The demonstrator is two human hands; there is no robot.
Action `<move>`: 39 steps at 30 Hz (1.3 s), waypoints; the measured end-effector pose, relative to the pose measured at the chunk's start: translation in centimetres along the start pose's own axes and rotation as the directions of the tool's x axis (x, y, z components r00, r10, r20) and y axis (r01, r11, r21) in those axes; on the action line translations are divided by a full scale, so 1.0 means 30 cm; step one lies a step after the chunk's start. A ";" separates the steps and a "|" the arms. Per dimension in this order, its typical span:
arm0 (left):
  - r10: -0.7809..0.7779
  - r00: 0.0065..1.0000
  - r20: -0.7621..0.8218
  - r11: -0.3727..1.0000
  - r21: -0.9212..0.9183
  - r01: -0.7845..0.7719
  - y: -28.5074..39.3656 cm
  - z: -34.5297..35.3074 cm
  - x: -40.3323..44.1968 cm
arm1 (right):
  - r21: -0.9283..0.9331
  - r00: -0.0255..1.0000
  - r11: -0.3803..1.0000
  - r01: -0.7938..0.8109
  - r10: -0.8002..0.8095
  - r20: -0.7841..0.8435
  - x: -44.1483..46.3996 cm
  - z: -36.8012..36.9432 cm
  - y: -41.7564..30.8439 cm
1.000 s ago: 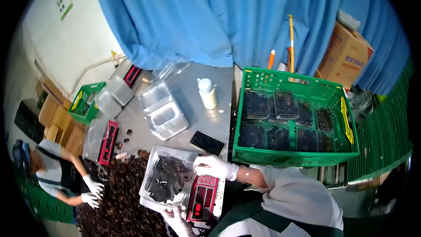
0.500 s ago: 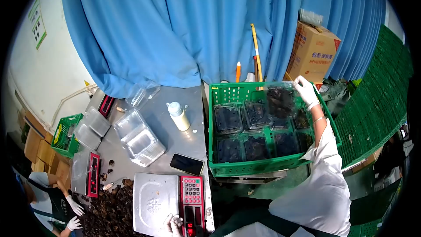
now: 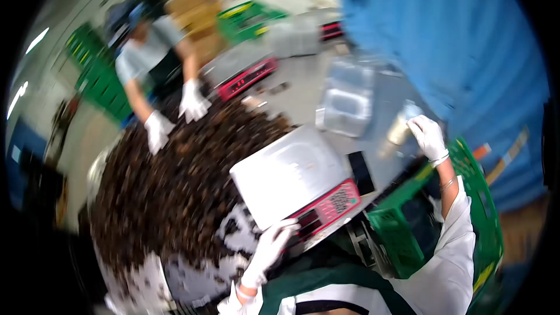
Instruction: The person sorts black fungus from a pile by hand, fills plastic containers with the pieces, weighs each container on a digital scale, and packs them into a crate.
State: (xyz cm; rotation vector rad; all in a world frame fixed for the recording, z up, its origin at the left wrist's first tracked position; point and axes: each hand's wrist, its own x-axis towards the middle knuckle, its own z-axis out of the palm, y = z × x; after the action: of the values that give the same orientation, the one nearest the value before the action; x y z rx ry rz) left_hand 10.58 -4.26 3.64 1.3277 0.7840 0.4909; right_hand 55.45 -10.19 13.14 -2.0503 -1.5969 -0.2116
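Note:
My left hand (image 3: 272, 249), in a white glove, is at the front edge of a weighing scale (image 3: 289, 175) with a bare metal pan and red keypad. Its fingers are loosely stretched out and partly blurred, with nothing visible in them. My right hand (image 3: 429, 137), also gloved, is raised over the right side of the table, fingers bent but apart and holding nothing I can see. Just left of it stands a pale bottle (image 3: 398, 131); I cannot tell whether they touch. Below my right arm is a green crate (image 3: 396, 233), its contents mostly hidden.
Dark, mushroom-like pieces (image 3: 192, 192) are heaped left of the scale. Across them a co-worker (image 3: 154, 58) has both gloved hands at the pile. Clear plastic boxes (image 3: 346, 99), a phone (image 3: 361, 172) and another scale (image 3: 245, 76) lie on the table. A blue curtain (image 3: 449, 35) hangs behind.
My view has swung left, toward the pile and co-worker. My right hand has let go of the filled clear box at the crate and moved toward the bottle. My left hand stays by the scale.

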 end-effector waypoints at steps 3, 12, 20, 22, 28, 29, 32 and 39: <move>0.086 0.994 0.061 0.968 0.231 -0.098 -0.063 0.000 -0.093 | -0.019 0.974 0.978 0.209 -0.207 0.088 0.243 0.302 -0.038; -0.040 0.747 -0.663 0.962 0.176 0.209 -0.308 -0.094 -0.494 | -0.267 0.901 0.923 0.276 -0.151 0.407 0.430 0.686 -0.055; -0.010 0.285 -0.958 0.868 0.134 0.479 -0.456 -0.284 -0.718 | -0.060 0.996 0.994 0.088 -0.086 0.037 0.460 0.589 -0.085; 0.028 0.326 -0.945 0.796 0.218 0.565 -0.485 -0.339 -0.737 | 0.159 0.989 0.981 0.114 -0.128 0.078 0.435 0.472 -0.227; 0.207 0.485 -0.850 0.702 0.474 0.532 -0.567 -0.382 -0.652 | 0.257 0.687 0.765 0.590 -0.643 0.337 0.074 0.430 -0.722; 0.176 0.534 -0.827 0.733 0.472 0.490 -0.555 -0.382 -0.637 | 0.246 0.603 0.722 0.646 -0.681 0.416 0.021 0.457 -0.743; 0.270 0.676 -0.686 0.731 0.603 0.319 -0.537 -0.390 -0.613 | 0.170 0.583 0.735 0.656 -0.637 0.504 -0.110 0.512 -0.751; 0.347 0.907 -0.239 0.492 0.869 0.041 -0.613 -0.467 -0.568 | 0.550 0.723 0.820 0.160 -0.476 0.500 -0.471 0.572 -1.102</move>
State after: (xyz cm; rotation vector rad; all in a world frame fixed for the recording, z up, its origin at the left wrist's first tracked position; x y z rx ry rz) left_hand -13.14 -10.85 -11.13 2.3240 1.3569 0.5311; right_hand 17.05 -8.42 2.67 -1.4895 -2.1348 0.7604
